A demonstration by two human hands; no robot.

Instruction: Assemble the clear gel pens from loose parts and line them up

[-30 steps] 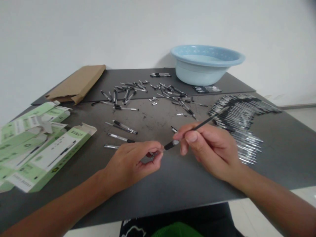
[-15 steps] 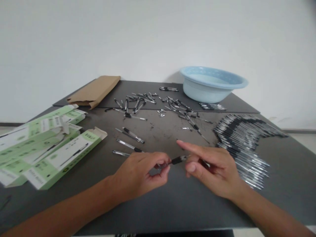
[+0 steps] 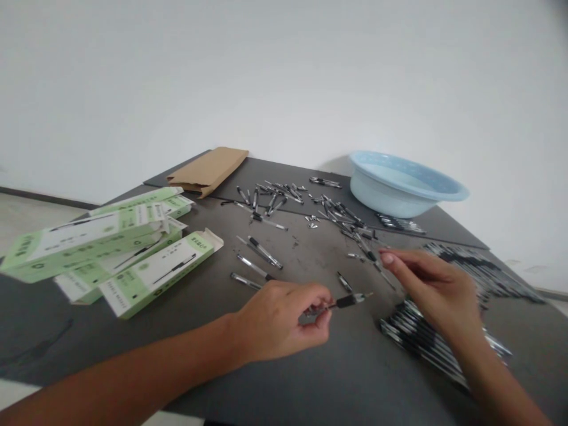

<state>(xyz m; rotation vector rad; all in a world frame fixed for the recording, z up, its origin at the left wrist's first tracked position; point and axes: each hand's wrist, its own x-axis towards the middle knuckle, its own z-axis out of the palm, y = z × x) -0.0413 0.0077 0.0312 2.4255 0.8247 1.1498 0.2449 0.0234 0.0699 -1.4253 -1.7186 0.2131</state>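
Observation:
My left hand [image 3: 288,316] is closed in a pinch around a pen [image 3: 346,301] with a black grip. The pen's bare tip points right, over the grey table. My right hand [image 3: 437,287] is up and to the right of that pen, thumb and forefinger pressed together beside the loose pens and pen parts [image 3: 366,251]. Whether anything is between those fingertips cannot be made out. A short clear and black pen piece [image 3: 344,282], like a cap, lies just beyond the held pen. Below the right wrist, partly hidden by it, is a dense row of pens [image 3: 421,337].
Green and white pen boxes [image 3: 162,269] are piled at the left. A brown paper bag [image 3: 210,168] lies behind them, and a light blue basin [image 3: 399,189] stands at the back right. Several pens [image 3: 257,251] and small silvery tips [image 3: 312,221] lie mid-table.
My right hand has left the held pen and moved right and away. The short pen piece now lies on the table near the pen, whose tip shows. The view has shifted.

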